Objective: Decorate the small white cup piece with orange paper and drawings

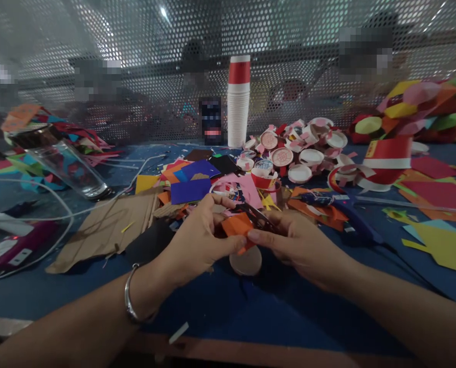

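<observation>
My left hand (199,235), with a silver bracelet at its wrist, pinches a small folded piece of orange paper (237,225) between thumb and fingers. My right hand (300,240) is closed around dark scissors (261,219), whose blades point left behind the paper. Its thumb tip meets the paper's right edge. Right below the paper, a round cardboard-coloured disc (245,262) lies on the blue table. The scissors' handles are mostly hidden by my right fingers.
Beyond my hands lie coloured paper pieces (190,191) and a heap of cut cup bottoms (281,156). A tall stack of paper cups (238,107) stands behind. A blue glue gun (350,217) with its cord lies right; flattened cardboard (109,225) and a glass bottle (74,163) are left.
</observation>
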`<control>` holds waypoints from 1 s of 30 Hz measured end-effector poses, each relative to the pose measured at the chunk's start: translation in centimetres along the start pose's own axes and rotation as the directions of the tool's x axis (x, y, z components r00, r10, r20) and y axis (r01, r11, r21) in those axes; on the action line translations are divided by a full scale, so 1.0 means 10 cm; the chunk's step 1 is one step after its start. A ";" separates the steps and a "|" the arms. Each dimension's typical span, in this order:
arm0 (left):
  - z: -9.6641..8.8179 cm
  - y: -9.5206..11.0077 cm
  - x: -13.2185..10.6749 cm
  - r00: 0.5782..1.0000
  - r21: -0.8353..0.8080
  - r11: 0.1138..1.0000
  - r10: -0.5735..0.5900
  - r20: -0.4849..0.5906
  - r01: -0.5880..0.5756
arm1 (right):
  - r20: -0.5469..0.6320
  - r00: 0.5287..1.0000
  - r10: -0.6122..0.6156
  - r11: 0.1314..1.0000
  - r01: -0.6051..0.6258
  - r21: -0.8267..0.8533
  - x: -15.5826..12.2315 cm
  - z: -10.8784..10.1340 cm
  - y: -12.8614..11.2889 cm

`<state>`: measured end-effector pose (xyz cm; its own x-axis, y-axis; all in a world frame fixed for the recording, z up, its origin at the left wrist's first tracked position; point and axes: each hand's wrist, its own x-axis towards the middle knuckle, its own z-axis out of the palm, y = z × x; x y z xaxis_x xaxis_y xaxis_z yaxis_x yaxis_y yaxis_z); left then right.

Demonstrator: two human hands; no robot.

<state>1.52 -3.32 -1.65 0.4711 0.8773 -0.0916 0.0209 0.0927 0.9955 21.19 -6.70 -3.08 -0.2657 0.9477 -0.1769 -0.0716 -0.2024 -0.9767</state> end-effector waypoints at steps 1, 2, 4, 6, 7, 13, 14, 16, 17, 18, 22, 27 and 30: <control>-0.01 0.00 0.00 1.000 -0.011 1.000 -0.002 -0.010 0.002 | -0.003 1.000 -0.008 1.000 0.008 0.003 0.00 0.00 0.00; -0.01 0.00 0.01 1.000 -0.026 1.000 -0.005 -0.021 0.005 | -0.010 1.000 -0.017 1.000 0.017 0.011 -0.01 0.00 0.00; -0.03 0.00 0.02 1.000 -0.059 0.998 -0.010 -0.028 0.008 | -0.017 0.999 -0.034 0.999 0.034 0.013 -0.01 -0.01 0.01; -0.04 0.00 0.03 1.000 -0.085 0.996 -0.014 -0.012 0.013 | -0.026 0.999 -0.047 0.999 0.047 -0.010 -0.01 -0.02 0.02; -0.04 0.00 0.04 1.000 -0.095 0.995 -0.016 -0.001 0.016 | -0.041 0.997 -0.060 0.998 0.059 -0.030 -0.01 -0.03 0.03; -0.08 -0.04 0.06 0.999 -0.129 0.991 0.016 -0.050 -0.022 | -0.141 0.935 -0.325 0.914 0.272 -0.302 -0.03 -0.13 0.04; -0.09 -0.04 0.07 0.998 -0.144 0.989 0.010 -0.057 -0.018 | -0.115 0.921 -0.373 0.881 0.313 -0.354 -0.04 -0.13 0.03; -0.08 -0.03 0.07 0.998 -0.169 0.986 -0.009 -0.066 -0.002 | -0.036 0.895 -0.445 0.813 0.387 -0.434 -0.05 -0.14 0.04; -0.07 -0.03 0.07 0.997 -0.177 0.984 -0.018 -0.069 0.005 | 0.007 0.883 -0.470 0.780 0.419 -0.465 -0.06 -0.14 0.04; -0.06 -0.02 0.07 0.997 -0.182 0.983 -0.025 -0.070 0.012 | 0.047 0.870 -0.490 0.746 0.447 -0.493 -0.06 -0.13 0.05; -0.04 0.00 0.06 0.996 -0.195 0.980 -0.058 -0.064 0.045 | 0.129 0.830 -0.543 0.638 0.508 -0.579 -0.05 -0.12 0.08; -0.04 -0.01 0.05 0.998 -0.135 0.989 -0.059 -0.025 0.055 | 0.095 0.847 -0.523 0.651 0.469 -0.597 -0.03 -0.13 0.07; -0.02 -0.01 0.04 1.000 -0.063 0.998 0.001 0.024 0.000 | 0.089 0.864 -0.496 0.679 0.450 -0.580 -0.03 -0.14 0.06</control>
<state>1.51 -2.93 -1.81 0.4920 0.8660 -0.0898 -0.0345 0.1225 0.9919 22.62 -6.79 -3.82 -0.2794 0.8970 0.3425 0.3894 0.4320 -0.8135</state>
